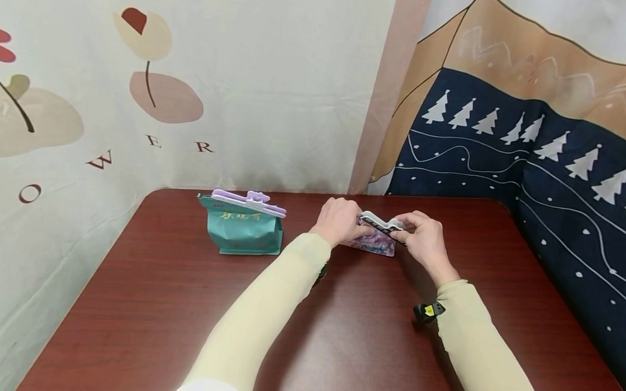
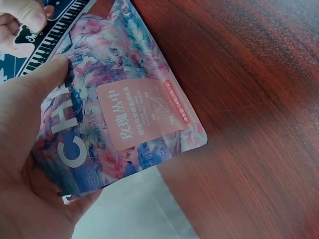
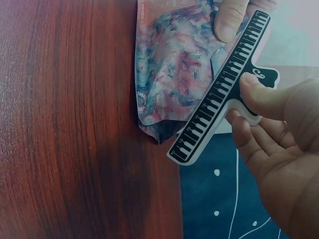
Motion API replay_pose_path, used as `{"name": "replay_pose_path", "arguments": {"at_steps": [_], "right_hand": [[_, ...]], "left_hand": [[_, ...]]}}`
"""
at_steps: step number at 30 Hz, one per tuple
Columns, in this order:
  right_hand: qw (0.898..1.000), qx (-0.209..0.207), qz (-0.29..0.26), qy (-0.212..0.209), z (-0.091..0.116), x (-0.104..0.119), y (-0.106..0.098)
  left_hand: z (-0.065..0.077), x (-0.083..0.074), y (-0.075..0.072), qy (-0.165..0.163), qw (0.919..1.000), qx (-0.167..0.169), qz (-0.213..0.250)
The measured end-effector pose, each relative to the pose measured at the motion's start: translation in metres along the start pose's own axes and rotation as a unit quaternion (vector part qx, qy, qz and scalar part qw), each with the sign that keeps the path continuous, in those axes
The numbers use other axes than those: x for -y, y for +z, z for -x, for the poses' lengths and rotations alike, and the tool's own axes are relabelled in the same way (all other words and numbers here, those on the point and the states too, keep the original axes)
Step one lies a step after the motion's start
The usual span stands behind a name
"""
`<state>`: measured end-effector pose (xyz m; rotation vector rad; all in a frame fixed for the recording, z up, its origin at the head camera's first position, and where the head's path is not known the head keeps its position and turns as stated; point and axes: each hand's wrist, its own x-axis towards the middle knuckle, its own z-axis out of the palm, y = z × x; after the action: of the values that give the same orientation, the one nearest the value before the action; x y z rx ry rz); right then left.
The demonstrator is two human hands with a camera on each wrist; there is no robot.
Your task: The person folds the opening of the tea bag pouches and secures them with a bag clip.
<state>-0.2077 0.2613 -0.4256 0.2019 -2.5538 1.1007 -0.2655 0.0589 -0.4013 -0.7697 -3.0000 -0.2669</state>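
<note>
My left hand [image 1: 337, 221] holds a pouch [image 2: 149, 119] with a pink and blue painterly print and a pink label; its thumb lies across the front, and some fingers are behind it. My right hand [image 1: 425, 241] pinches the handle of a bag clip [image 3: 219, 92] with a black-and-white piano-key pattern, thumb on top. The clip lies slantwise along the pouch's top edge in the right wrist view. Whether its jaws grip the pouch, I cannot tell. In the head view, the pouch [image 1: 380, 245] is partly hidden by the left hand and the clip.
A teal bag [image 1: 244, 233] stands on the left of the brown table [image 1: 359, 337], with a lilac clip [image 1: 250, 202] across its top. Behind the table hangs a pale printed cloth [image 1: 275, 100]; a navy cloth with white trees [image 1: 462, 149] hangs at the right.
</note>
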Motion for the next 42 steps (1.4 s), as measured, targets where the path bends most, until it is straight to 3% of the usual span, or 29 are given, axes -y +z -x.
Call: {"name": "replay_pose_path", "arguments": {"at_steps": [16, 30, 42], "right_hand": [[1.000, -0.006, -0.009, -0.003, 0.000, 0.000, 0.001], [1.000, 0.002, -0.005, 0.011, 0.000, 0.002, -0.002], [1.000, -0.012, -0.006, 0.006, -0.003, 0.009, 0.002]], "left_hand": [[0.001, 0.002, 0.000, -0.002, 0.9999, -0.010, 0.013], [0.003, 0.010, -0.003, 0.040, 0.9990, 0.016, 0.012], [0.001, 0.010, 0.000, 0.017, 0.9997, 0.001, 0.016]]}}
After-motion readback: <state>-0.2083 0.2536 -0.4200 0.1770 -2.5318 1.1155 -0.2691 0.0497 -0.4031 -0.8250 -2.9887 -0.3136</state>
